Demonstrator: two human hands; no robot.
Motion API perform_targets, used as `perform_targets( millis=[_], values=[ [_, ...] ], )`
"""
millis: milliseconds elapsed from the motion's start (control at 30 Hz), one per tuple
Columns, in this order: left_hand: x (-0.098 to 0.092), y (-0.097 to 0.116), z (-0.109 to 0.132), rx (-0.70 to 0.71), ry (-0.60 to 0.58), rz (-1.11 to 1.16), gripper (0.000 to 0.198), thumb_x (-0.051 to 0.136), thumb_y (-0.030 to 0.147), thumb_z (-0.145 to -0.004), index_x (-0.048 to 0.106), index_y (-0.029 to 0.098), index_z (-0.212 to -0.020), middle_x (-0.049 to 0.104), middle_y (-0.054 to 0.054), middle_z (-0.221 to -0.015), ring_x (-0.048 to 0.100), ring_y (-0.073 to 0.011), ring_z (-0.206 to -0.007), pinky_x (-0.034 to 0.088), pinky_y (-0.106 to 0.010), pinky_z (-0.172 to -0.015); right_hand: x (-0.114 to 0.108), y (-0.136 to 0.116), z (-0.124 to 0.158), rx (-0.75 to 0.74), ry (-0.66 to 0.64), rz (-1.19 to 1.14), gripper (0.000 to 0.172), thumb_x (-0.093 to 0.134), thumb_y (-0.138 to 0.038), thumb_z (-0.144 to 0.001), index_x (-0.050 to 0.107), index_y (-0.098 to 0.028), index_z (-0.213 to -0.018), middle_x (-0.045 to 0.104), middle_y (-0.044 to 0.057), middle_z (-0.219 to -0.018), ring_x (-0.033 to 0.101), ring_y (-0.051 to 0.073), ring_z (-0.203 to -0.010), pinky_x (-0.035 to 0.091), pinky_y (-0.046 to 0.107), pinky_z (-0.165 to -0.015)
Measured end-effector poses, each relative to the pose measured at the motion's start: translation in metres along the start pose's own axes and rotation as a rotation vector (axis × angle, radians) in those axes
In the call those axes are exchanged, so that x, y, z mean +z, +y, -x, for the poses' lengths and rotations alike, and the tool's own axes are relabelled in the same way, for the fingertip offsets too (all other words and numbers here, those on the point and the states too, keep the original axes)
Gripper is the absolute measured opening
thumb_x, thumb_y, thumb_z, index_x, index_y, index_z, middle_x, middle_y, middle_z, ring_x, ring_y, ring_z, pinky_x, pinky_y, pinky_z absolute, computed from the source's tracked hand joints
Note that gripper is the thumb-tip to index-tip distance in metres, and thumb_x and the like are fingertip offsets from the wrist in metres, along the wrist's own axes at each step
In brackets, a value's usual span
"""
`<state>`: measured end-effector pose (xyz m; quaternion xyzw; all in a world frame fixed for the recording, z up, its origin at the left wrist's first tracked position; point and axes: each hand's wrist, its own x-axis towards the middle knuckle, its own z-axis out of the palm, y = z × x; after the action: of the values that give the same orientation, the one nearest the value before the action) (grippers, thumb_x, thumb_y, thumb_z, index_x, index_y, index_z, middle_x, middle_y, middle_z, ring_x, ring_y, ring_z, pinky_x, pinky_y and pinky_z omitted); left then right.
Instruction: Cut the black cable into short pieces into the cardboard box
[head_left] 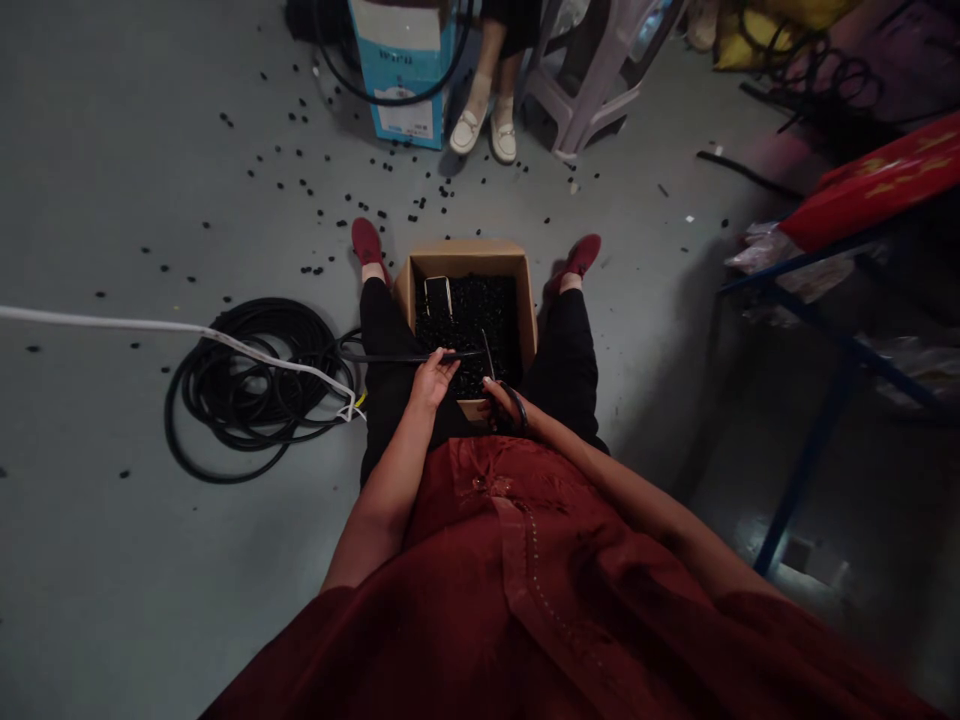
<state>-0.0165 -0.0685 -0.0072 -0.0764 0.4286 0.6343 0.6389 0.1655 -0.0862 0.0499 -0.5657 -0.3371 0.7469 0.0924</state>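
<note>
My left hand [433, 378] is closed around a black cable [390, 357] that runs from the coil on the floor across my lap to the box. My right hand [504, 400] grips the black handles of a pair of scissors [489, 356], whose blades point up at the cable's end. Both hands hover over the near edge of a cardboard box [529, 300] between my knees, filled with small black cut pieces [472, 315]. A small rectangular frame-like object [438, 295] lies in the box at the far left.
A big coil of black cable [255, 385] lies on the floor at left, with a white cord [172, 328] over it. Black bits are scattered on the grey floor. Another person's feet in white shoes [484, 130], a blue-white carton [405, 70] and a plastic stool [592, 80] stand ahead. A blue-framed table [825, 330] is at right.
</note>
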Motion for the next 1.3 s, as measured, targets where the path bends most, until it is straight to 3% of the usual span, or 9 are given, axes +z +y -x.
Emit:
perform_targets(
  millis=[300, 433, 667, 933, 1300],
  values=[
    [-0.002, -0.003, -0.001, -0.003, 0.008, -0.06, 0.008, 0.066, 0.013, -0.082, 0.063, 0.014, -0.074, 0.07, -0.002, -0.077, 0.069, -0.013, -0.085, 0.052, -0.036, -0.096, -0.006, 0.01, -0.01, -0.005, -0.008, -0.021, 0.046, 0.052, -0.066, -0.086, 0.048, -0.023, -0.102, 0.06, 0.001, -0.077, 0.059, 0.014, -0.057, 0.049, 0.025, -0.047],
    [-0.004, -0.004, -0.002, -0.001, 0.016, -0.071, 0.009, 0.064, 0.013, -0.083, 0.063, 0.014, -0.074, 0.07, -0.003, -0.076, 0.069, -0.0131, -0.086, 0.052, -0.036, -0.096, -0.008, 0.014, -0.015, -0.04, 0.006, 0.026, 0.043, 0.05, -0.065, -0.087, 0.047, -0.023, -0.092, 0.053, -0.002, -0.066, 0.051, 0.011, -0.046, 0.044, 0.023, -0.04],
    [-0.003, -0.004, -0.001, -0.001, 0.008, -0.058, 0.008, 0.066, 0.014, -0.082, 0.063, 0.014, -0.075, 0.071, -0.003, -0.077, 0.069, -0.0124, -0.084, 0.053, -0.036, -0.096, -0.007, 0.014, -0.012, -0.09, 0.026, -0.009, 0.033, 0.059, -0.05, -0.082, 0.039, -0.024, -0.084, 0.044, -0.008, -0.058, 0.043, 0.008, -0.04, 0.037, 0.019, -0.037],
    [0.0, -0.005, 0.003, 0.002, 0.001, -0.06, 0.012, 0.063, 0.01, -0.083, 0.062, 0.014, -0.072, 0.07, -0.002, -0.076, 0.068, -0.0118, -0.081, 0.051, -0.037, -0.098, -0.005, 0.006, -0.005, -0.068, 0.123, 0.055, 0.023, 0.057, -0.039, -0.082, 0.041, -0.022, -0.082, 0.042, -0.01, -0.052, 0.037, 0.006, -0.036, 0.031, 0.018, -0.035],
    [0.004, 0.003, 0.005, 0.011, 0.047, -0.014, 0.011, 0.061, 0.013, -0.086, 0.062, 0.014, -0.075, 0.07, -0.002, -0.077, 0.068, -0.0127, -0.091, 0.05, -0.035, -0.1, -0.018, 0.021, -0.001, -0.107, 0.055, 0.046, 0.034, 0.052, -0.053, -0.09, 0.052, -0.02, -0.091, 0.058, -0.002, -0.062, 0.053, 0.011, -0.046, 0.045, 0.021, -0.044]
  ],
)
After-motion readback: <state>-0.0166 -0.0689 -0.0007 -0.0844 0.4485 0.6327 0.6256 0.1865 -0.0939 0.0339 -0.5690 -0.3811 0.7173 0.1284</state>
